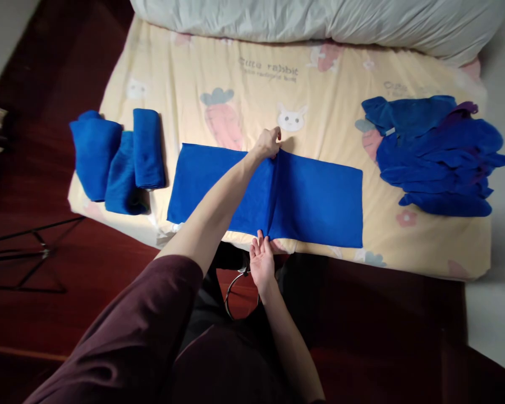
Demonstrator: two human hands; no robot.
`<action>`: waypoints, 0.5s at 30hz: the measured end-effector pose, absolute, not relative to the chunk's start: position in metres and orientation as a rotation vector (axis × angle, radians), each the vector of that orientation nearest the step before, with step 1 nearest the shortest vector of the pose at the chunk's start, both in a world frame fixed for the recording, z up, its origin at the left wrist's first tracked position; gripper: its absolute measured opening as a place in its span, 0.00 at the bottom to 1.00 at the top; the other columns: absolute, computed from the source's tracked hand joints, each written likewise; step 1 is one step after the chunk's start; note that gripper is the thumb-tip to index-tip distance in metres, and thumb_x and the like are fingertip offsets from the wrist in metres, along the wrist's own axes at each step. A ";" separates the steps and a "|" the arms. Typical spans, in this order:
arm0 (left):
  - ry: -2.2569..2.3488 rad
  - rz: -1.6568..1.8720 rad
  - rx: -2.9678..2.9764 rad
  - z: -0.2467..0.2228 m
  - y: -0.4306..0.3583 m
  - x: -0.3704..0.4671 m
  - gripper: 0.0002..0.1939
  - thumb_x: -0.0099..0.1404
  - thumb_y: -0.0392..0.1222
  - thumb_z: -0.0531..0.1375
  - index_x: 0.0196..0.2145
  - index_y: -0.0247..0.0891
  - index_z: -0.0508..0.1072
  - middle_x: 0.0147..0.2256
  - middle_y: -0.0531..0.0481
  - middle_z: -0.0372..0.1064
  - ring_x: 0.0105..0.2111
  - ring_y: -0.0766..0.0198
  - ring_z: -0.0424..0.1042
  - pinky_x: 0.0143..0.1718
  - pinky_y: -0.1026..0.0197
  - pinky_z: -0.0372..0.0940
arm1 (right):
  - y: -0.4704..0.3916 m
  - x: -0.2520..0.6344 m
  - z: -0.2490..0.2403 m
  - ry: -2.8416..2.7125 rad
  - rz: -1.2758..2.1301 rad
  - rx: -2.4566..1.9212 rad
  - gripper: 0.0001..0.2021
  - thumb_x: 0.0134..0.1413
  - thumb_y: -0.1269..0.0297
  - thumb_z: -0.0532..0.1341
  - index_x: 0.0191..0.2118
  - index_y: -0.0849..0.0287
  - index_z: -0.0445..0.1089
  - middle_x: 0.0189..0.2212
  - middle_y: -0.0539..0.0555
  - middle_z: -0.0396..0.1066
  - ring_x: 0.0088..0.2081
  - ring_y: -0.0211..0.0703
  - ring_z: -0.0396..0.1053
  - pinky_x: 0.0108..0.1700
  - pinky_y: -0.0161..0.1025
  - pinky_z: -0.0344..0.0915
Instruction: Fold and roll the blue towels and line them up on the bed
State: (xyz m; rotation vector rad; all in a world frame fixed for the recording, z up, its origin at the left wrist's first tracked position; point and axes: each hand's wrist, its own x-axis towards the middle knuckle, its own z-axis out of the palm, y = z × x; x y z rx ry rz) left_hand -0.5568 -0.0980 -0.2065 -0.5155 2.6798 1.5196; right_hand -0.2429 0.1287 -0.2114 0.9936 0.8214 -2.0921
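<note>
A blue towel (324, 196) lies as a long rectangle across the bed's near side, with a raised crease running across its middle. At the crease's far end, my left hand (270, 143) is closed on the towel's edge, fingers bent. My right hand (262, 261) is palm up at the near edge, its fingers stretched out and their tips touching the cloth by the crease. Whether the right thumb grips any cloth is hidden. My left forearm passes over the towel's left half.
Folded blue towels (148, 148) lie at the left of the bed (252, 101). A crumpled heap of blue cloths (437, 157) lies at the right. White bedding (320, 19) runs along the back. A black stand's legs (37, 247) are on the floor at left.
</note>
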 end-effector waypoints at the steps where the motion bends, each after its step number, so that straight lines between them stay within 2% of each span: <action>1: 2.683 1.502 -0.519 -0.205 -0.098 -0.557 0.16 0.68 0.34 0.68 0.52 0.30 0.73 0.28 0.45 0.71 0.33 0.53 0.76 0.47 0.46 0.74 | 0.128 -0.242 -0.212 0.824 -2.096 0.995 0.12 0.75 0.57 0.60 0.54 0.51 0.80 0.68 0.49 0.73 0.59 0.39 0.77 0.60 0.38 0.75; 6: 2.678 1.553 -0.566 -0.192 -0.093 -0.550 0.17 0.64 0.28 0.68 0.50 0.30 0.75 0.31 0.44 0.72 0.36 0.52 0.76 0.48 0.47 0.73 | 0.128 -0.238 -0.208 0.970 -2.163 0.972 0.13 0.68 0.53 0.68 0.50 0.55 0.78 0.61 0.58 0.79 0.55 0.45 0.79 0.60 0.44 0.76; 10: 2.708 1.493 -0.574 -0.167 -0.087 -0.542 0.16 0.64 0.26 0.64 0.50 0.30 0.74 0.32 0.43 0.73 0.37 0.52 0.77 0.48 0.49 0.73 | 0.129 -0.235 -0.199 1.201 -2.216 0.954 0.17 0.62 0.48 0.72 0.40 0.57 0.74 0.46 0.59 0.83 0.43 0.43 0.80 0.53 0.44 0.76; 12: 2.719 1.494 -0.586 -0.153 -0.083 -0.537 0.15 0.64 0.26 0.63 0.49 0.30 0.74 0.33 0.43 0.74 0.37 0.52 0.78 0.48 0.50 0.73 | 0.130 -0.233 -0.196 1.363 -2.222 0.905 0.20 0.60 0.44 0.71 0.35 0.58 0.72 0.36 0.55 0.80 0.33 0.40 0.75 0.46 0.42 0.75; 15: 2.711 1.563 -0.619 -0.132 -0.079 -0.527 0.13 0.66 0.27 0.63 0.48 0.31 0.75 0.31 0.44 0.73 0.36 0.53 0.78 0.46 0.50 0.74 | 0.136 -0.230 -0.192 1.635 -2.207 0.774 0.25 0.59 0.39 0.69 0.28 0.56 0.66 0.23 0.46 0.68 0.25 0.35 0.62 0.35 0.38 0.68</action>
